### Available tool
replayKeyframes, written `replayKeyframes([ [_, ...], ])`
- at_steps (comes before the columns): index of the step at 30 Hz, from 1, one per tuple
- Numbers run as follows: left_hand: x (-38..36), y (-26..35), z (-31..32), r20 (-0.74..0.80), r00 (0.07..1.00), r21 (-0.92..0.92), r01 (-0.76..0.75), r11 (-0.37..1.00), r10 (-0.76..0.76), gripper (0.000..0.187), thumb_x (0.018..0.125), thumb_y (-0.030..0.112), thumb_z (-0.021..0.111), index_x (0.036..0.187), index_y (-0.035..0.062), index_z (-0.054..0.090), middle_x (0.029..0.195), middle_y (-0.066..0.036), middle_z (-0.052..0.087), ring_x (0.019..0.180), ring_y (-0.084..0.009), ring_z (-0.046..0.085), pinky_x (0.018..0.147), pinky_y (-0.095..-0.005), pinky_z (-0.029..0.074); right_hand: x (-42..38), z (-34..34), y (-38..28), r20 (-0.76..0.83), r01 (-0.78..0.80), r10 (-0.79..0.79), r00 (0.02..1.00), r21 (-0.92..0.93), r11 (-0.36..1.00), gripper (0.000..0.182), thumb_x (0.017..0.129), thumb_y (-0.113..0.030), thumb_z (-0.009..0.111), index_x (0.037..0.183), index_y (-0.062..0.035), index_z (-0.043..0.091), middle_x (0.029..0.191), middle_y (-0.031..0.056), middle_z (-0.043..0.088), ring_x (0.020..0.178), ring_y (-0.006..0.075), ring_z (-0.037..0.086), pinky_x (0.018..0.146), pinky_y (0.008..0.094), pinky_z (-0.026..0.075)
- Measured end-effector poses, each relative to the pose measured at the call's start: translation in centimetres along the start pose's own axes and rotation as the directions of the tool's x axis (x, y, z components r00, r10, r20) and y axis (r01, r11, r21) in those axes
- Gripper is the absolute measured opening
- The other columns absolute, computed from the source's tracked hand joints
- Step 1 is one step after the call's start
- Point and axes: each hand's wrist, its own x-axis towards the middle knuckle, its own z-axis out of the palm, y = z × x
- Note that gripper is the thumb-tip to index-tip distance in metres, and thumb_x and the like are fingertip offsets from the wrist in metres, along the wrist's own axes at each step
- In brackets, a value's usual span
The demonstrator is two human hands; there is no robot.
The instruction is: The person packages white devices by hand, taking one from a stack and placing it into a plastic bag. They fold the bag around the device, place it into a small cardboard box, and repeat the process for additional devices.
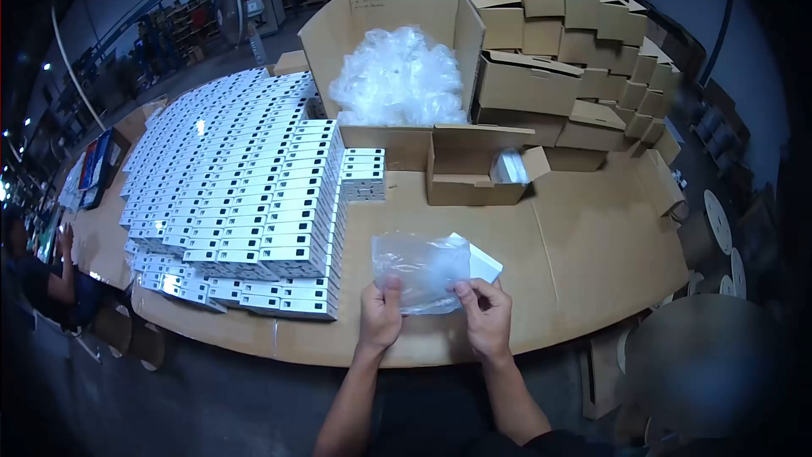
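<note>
A clear plastic bag (420, 275) is stretched between my two hands, low over the front of the table. My left hand (381, 315) grips its left edge, thumb on top. At the lower right corner my right hand (488, 319) pinches the bag between thumb and fingers. A flat white piece (482, 264) shows behind the bag's right side, directly above my right fingers; I cannot tell whether that hand holds it too. Beyond stands a small open carton (474, 193) with a plastic-wrapped white item (510, 167) inside.
Large stacks of white units with black square openings (254, 178) cover the table's left. A big carton (338, 34) full of clear plastic bags (397, 76) stands at the back. Brown cartons (529, 85) are piled at back right. A person (51, 271) sits far left.
</note>
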Motion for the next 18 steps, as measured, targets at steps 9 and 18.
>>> replayKeyframes([
  [9,-0.5,5.8,1.8,0.167,0.745,0.707,-0.547,0.448,0.646,0.031,0.084,0.006,0.079,0.112,0.0039,0.066,0.115,-0.014,0.061,0.105,-0.0284,0.059,0.090,-0.0400,0.047,-2.7,-0.1,0.3,-0.084,0.072,-0.098,0.992,-0.275,0.959,0.011,0.092,-0.009,0.078,0.097,0.0004,0.079,0.104,0.0137,0.062,0.092,0.0240,0.063,0.079,0.0337,0.051],
  [18,2.2,5.3,1.9,0.456,0.723,0.620,-0.677,0.397,0.519,0.022,0.082,0.002,0.079,0.100,0.0048,0.067,0.097,-0.007,0.068,0.100,-0.0294,0.063,0.090,-0.0414,0.049,-2.5,-0.7,1.0,-0.087,0.099,-0.135,0.987,-0.333,0.938,0.009,0.088,-0.004,0.079,0.096,0.0008,0.078,0.107,0.0161,0.064,0.097,0.0284,0.065,0.083,0.0369,0.053],
])
